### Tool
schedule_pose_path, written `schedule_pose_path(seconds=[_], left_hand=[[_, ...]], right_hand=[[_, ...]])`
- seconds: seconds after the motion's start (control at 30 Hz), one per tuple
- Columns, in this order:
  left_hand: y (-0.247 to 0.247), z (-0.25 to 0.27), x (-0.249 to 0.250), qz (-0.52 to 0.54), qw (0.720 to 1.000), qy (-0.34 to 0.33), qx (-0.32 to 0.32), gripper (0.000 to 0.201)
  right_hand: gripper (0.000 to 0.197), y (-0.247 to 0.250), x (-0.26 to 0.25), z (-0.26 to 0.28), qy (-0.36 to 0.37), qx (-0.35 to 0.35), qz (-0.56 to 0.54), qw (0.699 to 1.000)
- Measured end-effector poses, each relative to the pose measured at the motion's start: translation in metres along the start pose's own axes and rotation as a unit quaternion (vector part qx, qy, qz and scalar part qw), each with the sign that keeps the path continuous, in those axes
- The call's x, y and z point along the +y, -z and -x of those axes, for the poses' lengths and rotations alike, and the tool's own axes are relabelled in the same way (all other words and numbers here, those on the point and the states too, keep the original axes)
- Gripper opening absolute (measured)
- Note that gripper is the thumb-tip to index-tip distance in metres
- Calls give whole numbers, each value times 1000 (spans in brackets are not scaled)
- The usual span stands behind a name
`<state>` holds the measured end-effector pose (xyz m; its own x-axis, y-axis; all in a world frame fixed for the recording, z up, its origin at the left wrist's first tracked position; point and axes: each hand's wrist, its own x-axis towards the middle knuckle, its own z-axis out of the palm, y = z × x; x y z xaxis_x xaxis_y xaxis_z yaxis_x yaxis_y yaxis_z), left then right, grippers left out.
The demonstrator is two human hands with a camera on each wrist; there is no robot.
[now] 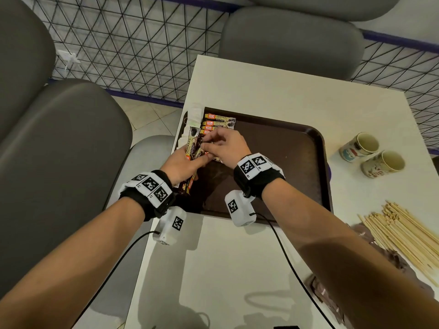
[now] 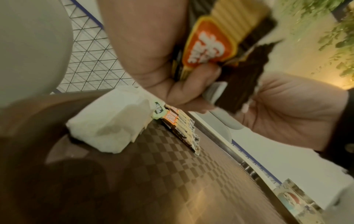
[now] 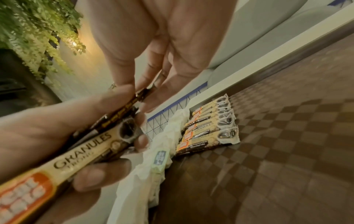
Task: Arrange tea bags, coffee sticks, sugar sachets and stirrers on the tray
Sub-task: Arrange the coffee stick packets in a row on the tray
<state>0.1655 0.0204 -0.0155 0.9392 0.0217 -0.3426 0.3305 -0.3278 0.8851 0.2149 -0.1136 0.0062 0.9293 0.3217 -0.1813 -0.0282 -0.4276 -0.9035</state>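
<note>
**Tray and contents, with your hands over its near-left corner**

Dark brown rectangular plastic tray (image 1: 285, 148) with a chequered floor, lying on the pale tabletop (image 1: 261, 91). In its far-left corner you have a row of cream-and-orange coffee sticks (image 1: 217, 122) marked GRANULES, laid side by side and touching. Just left of that row, along the tray's left edge, lies a line of white paper tea bags (image 1: 193, 117), one showing a green tag.

Your left hand (image 1: 183, 166) grips a bundle of the same coffee sticks (image 1: 191, 148), fingers and thumb curled round it, the sticks fanning out above the tray's left edge. Your right hand (image 1: 225, 148) meets it from the right; thumb and forefinger pinch the end of one dark-backed stick (image 3: 132, 104) in the bundle.

Off the tray, to its right on the table, you have two printed paper cups (image 1: 370, 154), upright and just beside each other. Nearer you on the right lies a loose heap of pale wooden stirrers (image 1: 403, 233), resting on brown sachets (image 1: 389, 255) that trail toward the table's near edge.

Grey padded seats (image 1: 59, 150) stand left of and behind the table, before a black wire mesh fence (image 1: 130, 43).
</note>
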Motion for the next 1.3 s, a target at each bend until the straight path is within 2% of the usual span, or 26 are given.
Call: schedule_pose_path(seconds=[0.17, 0.23, 0.33, 0.53, 0.6, 0.73, 0.8, 1.0, 1.2, 1.3], left_hand=[[1, 7, -2, 29, 999, 7, 15, 27], [5, 8, -4, 28, 999, 12, 27, 33], [10, 7, -5, 20, 998, 0, 52, 32], [10, 1, -9, 21, 998, -8, 64, 25], [11, 0, -11, 22, 997, -2, 74, 25], [13, -1, -14, 3, 996, 5, 88, 20], [13, -2, -14, 26, 994, 19, 103, 12], [22, -5, -16, 53, 986, 36, 153, 14], [21, -8, -15, 60, 987, 38, 146, 13], [18, -7, -13, 55, 989, 40, 134, 12]], right_hand=[[22, 7, 2, 0, -20, 17, -125, 992], [27, 12, 5, -2, -29, 40, -149, 988], [33, 17, 13, -4, -38, 66, -165, 983], [18, 14, 21, -2, -43, 43, -167, 984], [11, 15, 26, -1, -45, 41, -151, 987], [16, 19, 41, 0, -44, 52, -92, 993], [18, 22, 47, 2, -59, 64, -105, 991], [15, 29, 66, 7, -110, 54, -71, 990], [9, 22, 76, 8, -164, 55, -4, 985], [8, 15, 73, 9, -166, 50, -2, 985]])
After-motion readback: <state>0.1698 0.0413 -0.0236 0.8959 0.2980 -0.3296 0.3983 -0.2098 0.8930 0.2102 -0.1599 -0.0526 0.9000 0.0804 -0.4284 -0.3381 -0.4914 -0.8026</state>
